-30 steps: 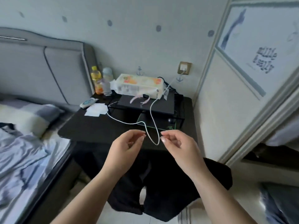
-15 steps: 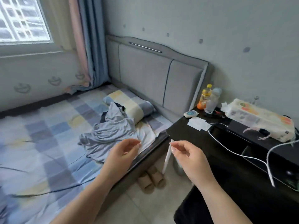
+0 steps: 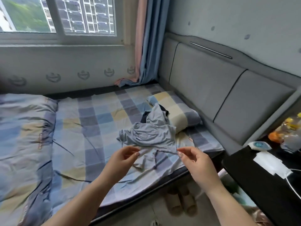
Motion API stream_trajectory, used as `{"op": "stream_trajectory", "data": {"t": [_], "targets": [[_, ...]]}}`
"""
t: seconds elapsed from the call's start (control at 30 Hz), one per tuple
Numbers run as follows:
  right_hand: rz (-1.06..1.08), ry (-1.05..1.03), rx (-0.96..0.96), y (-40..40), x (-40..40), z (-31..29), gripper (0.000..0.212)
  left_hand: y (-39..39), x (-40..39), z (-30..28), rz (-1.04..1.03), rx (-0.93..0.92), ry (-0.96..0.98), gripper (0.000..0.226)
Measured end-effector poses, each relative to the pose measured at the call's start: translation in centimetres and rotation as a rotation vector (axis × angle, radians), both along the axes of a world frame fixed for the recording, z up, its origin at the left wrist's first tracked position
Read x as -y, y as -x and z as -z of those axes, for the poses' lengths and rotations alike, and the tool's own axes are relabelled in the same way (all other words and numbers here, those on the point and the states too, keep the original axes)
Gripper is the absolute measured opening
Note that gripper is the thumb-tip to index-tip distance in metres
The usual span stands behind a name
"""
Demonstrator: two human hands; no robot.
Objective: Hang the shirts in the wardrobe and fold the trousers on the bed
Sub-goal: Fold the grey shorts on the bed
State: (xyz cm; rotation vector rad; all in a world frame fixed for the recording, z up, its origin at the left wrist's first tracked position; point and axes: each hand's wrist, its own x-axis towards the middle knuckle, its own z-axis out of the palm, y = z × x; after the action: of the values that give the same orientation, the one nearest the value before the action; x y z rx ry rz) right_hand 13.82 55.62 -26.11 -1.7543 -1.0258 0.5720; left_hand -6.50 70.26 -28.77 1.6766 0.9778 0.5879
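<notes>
Head view shows two hands over the bed [image 3: 91, 121]: the left hand [image 3: 121, 158] and right hand [image 3: 194, 158], each grip loosely curled and holding nothing. One crumpled grey shirt [image 3: 149, 136] lies beside one pillow [image 3: 177, 110], over a dark garment [image 3: 145, 117], possibly trousers. Two slippers [image 3: 180, 203] sit on the floor.

Daylit window [image 3: 57, 14], grey headboard [image 3: 211, 88], black side table [image 3: 260, 180] (perhaps glossy).
</notes>
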Motion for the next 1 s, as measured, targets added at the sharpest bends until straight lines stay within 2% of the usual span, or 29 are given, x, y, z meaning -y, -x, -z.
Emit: {"op": "stream_trajectory", "data": {"t": [0.23, 0.5, 0.63, 0.8, 1.0], "targets": [[-0.048, 0.098, -0.092, -9.9, -11.8, 5.8, 0.015, -7.5, -10.5, 5.1, -0.085, -0.079, 0.091, 0.012], [-0.159, 0.292, -0.14, -21.1, -29.0, 13.7, 0.015, -17.7, -23.6, 12.3, -0.256, -0.116, 0.311, 0.01], [-0.204, 0.322, -0.112, -22.8, -36.2, 17.7, 0.013, -18.8, -28.0, 15.9, -0.331, -0.137, 0.375, 0.012], [-0.294, 0.374, -0.03, -22.7, -43.9, 25.4, 0.012, -18.6, -33.6, 22.7, -0.396, -0.169, 0.35, 0.012], [-0.356, 0.436, 0.063, -21.6, -51.3, 36.5, 0.028, -19.9, -39.8, 33.3, -0.435, -0.216, 0.261, 0.009]]}}
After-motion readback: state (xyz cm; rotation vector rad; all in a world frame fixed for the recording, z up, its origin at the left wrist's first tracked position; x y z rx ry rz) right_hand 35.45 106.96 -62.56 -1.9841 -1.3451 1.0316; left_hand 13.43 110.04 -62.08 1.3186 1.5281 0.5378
